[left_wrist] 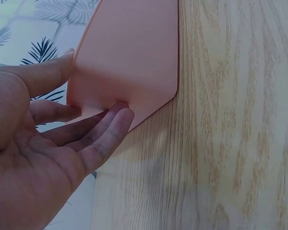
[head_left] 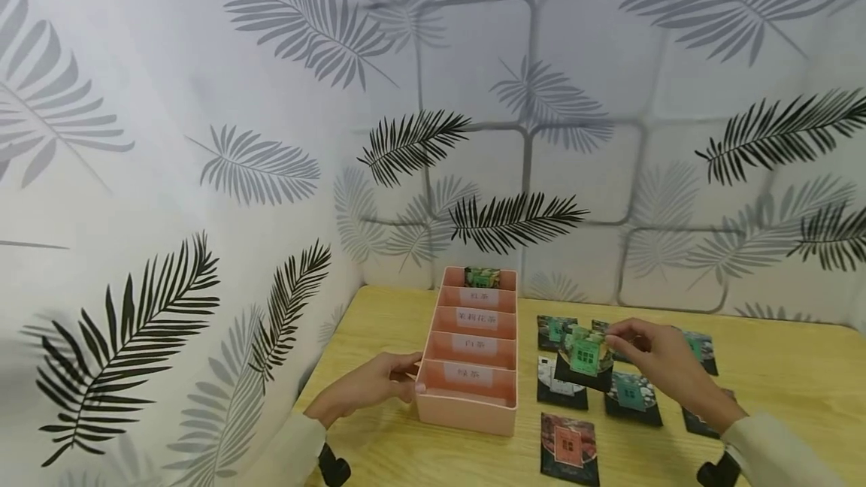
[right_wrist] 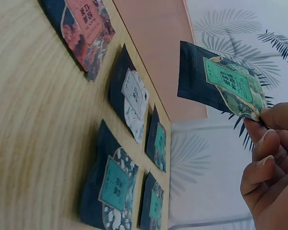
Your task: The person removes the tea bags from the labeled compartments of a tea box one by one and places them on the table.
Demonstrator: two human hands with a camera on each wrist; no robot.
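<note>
Fingertips of my right hand (head_left: 666, 367) pinch a green-labelled tea packet (head_left: 585, 359) by its top corner, lifted just right of the pink divider box (head_left: 467, 404). My left hand (head_left: 368, 389) lies flat against that box's left wall, fingers straight. More packets, including a red-labelled packet (head_left: 570, 448), lie on the wooden table (head_left: 778, 367) right of the box.

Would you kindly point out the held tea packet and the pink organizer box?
held tea packet (head_left: 585, 358), head view, on its green label.
pink organizer box (head_left: 467, 412), head view, on its near front wall.
</note>
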